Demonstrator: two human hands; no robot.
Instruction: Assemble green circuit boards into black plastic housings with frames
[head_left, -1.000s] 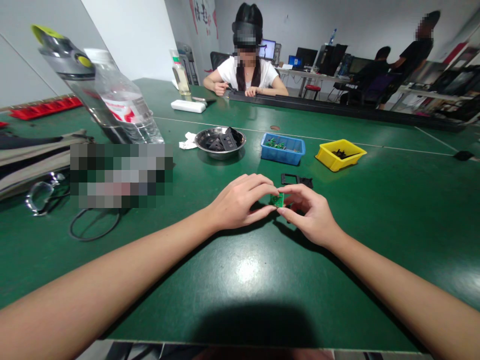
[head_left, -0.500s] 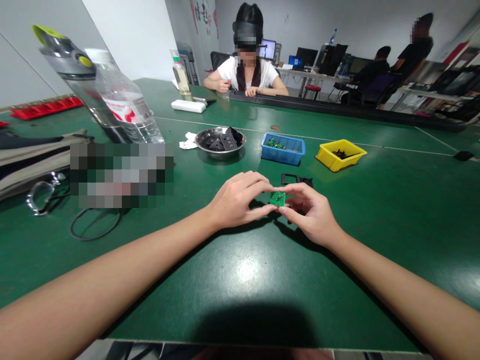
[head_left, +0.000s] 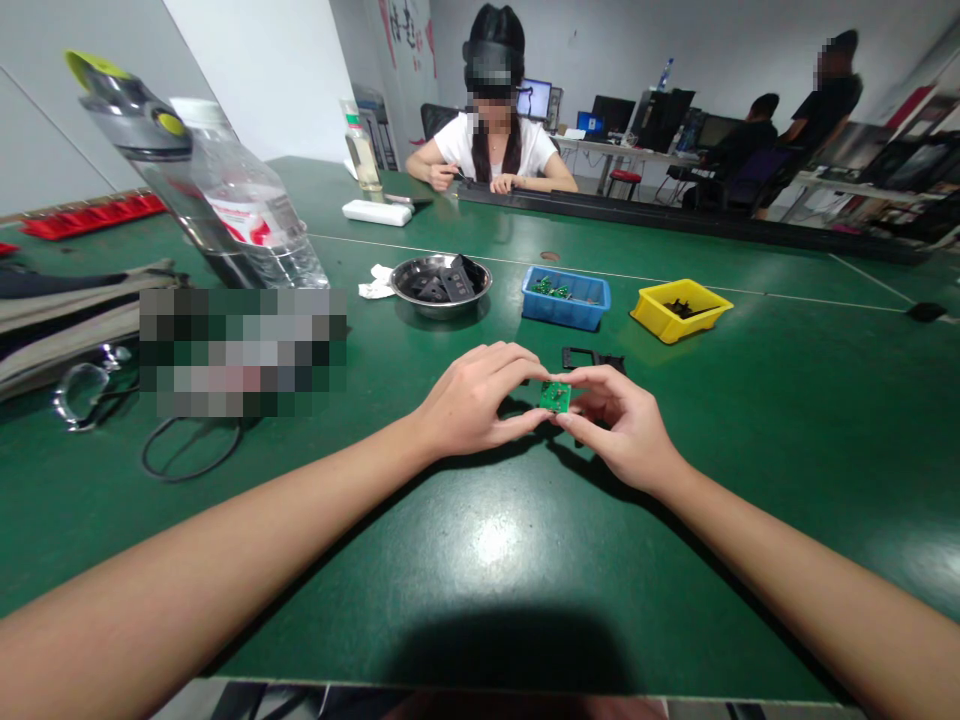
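A small green circuit board [head_left: 555,397] is held up between both hands above the green table [head_left: 480,600]. My left hand [head_left: 487,400] grips its left side between thumb and fingertips. On the right side, my right hand [head_left: 619,420] pinches the same board with thumb and forefinger. Just behind my right hand lies a black plastic part [head_left: 581,357], partly hidden by the fingers. Farther back stand a steel bowl [head_left: 442,306] of black parts, a blue bin [head_left: 566,308] with green boards and a yellow bin [head_left: 675,325] with small dark pieces.
At the left are a clear water bottle [head_left: 262,220], a grey sports bottle [head_left: 150,150], a bag [head_left: 82,310] and a cable loop [head_left: 187,475]. A person [head_left: 491,130] sits across the table, behind a long black bar [head_left: 675,215]. Crumpled tissue [head_left: 377,283] touches the bowl's left side.
The board tilts very slightly between my fingers, while both hands stay in nearly the same place. The standing person in the background has shifted a little to the left.
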